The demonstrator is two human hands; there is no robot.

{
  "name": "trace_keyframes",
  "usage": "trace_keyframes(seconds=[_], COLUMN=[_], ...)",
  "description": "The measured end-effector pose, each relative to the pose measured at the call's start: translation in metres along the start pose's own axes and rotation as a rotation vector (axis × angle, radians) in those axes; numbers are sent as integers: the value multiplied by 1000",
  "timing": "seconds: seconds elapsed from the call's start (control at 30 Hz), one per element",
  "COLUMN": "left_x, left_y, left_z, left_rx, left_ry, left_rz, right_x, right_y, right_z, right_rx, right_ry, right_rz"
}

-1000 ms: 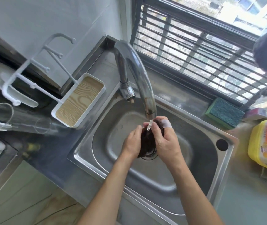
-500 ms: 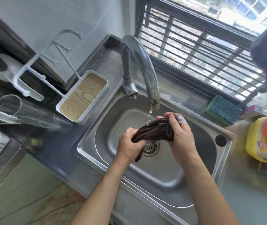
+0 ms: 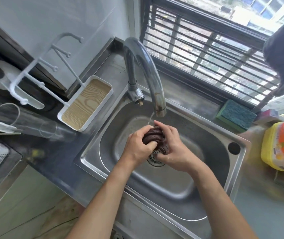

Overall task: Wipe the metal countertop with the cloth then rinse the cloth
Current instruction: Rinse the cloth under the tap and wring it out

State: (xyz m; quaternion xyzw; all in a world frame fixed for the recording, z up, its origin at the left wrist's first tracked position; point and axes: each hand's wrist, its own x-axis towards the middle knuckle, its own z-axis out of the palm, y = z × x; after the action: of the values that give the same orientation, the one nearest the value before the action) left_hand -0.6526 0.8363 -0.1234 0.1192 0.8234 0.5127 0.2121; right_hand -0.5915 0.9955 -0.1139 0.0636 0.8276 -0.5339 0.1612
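A dark brown cloth (image 3: 154, 136) is bunched into a tight wad over the drain (image 3: 155, 156) of the steel sink (image 3: 198, 192). My left hand (image 3: 138, 147) grips the wad from the left, and my right hand (image 3: 172, 149) grips it from the right. A thin stream of water falls from the curved chrome tap (image 3: 148, 75) onto the top of the cloth. The metal countertop (image 3: 267, 209) runs around the sink.
A white caddy with a wood-grain bottom (image 3: 86, 104) sits left of the sink, with clear glasses (image 3: 24, 121) beside it. A green sponge (image 3: 236, 115) lies on the back ledge under the barred window. A yellow-orange packet (image 3: 282, 145) stands at the right.
Half a second ago the cloth was stretched out and twisted between my hands. Now both hands have come together and squeeze it into a ball under the tap.
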Motion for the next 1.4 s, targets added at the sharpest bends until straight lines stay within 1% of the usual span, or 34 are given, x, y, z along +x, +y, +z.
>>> trace_keyframes(seconds=[0.03,0.1,0.17,0.23,0.27,0.3,0.33,0.37,0.4,0.43,0.47,0.5,0.53,0.57,0.6,0.63,0.7,0.73,0.77,0.83,0.87,0.93,1.03,1.13,1.2,1.27,1.33,1.4], left_x=[1,0,-2,-2,-3,-4,-5,-7,-9,-11,-11,-11,-11,-12,-14,-15,-17,-15,-13,-5,0,10,22,28,28,28,27,29], left_y=[1,5,2,-7,-12,-17,-21,-23,-24,-24,-25,-25,-27,-27,-28,-29,-35,-41,-45,-50,-49,-44,-30,-17,-7,0,4,7], left_z=[-1,-3,-4,-7,-9,-10,-10,-8,-5,0,5,10,15,19,21,23,24,23,19,14,11,7,2,-4,-8,-10,-8,-7], left_rx=[8,52,115,114,72,15,-38,-82,-102,-100,-95,-132,-222,-327,-384,-379,-218,-106,2,191,258,323,367,406,422,416,407,439], left_ry=[-6,5,35,31,7,-42,-110,-185,-238,-250,-225,-194,-173,-162,-153,-149,-174,-185,-195,-198,-161,-55,85,227,307,336,356,371], left_rz=[5,18,36,20,10,5,-5,-25,-48,-65,-70,-57,-53,-83,-135,-206,-347,-381,-382,-347,-314,-240,-143,17,148,253,306,299], right_x=[3,10,16,18,17,15,13,11,10,9,8,7,8,9,10,10,10,10,9,7,6,7,16,21,21,22,23,26], right_y=[-1,2,2,3,3,0,-4,-7,-9,-10,-10,-10,-9,-7,-6,-3,3,7,12,22,24,21,9,0,-1,3,4,3], right_z=[3,6,2,-1,-1,0,1,2,3,4,6,7,8,10,11,12,11,11,11,12,12,11,5,-3,-8,-10,-8,-4], right_rx=[-26,-116,-240,-272,-198,-40,189,426,611,741,839,903,942,946,908,826,624,574,576,663,692,715,807,1054,1251,1380,1386,1337], right_ry=[19,149,224,286,317,334,310,246,174,108,53,14,-8,-19,-19,-5,76,132,174,204,204,195,184,132,113,121,129,137], right_rz=[-28,-39,-17,0,22,59,103,127,120,108,95,83,84,101,140,188,294,348,396,466,474,430,311,209,224,262,300,337])
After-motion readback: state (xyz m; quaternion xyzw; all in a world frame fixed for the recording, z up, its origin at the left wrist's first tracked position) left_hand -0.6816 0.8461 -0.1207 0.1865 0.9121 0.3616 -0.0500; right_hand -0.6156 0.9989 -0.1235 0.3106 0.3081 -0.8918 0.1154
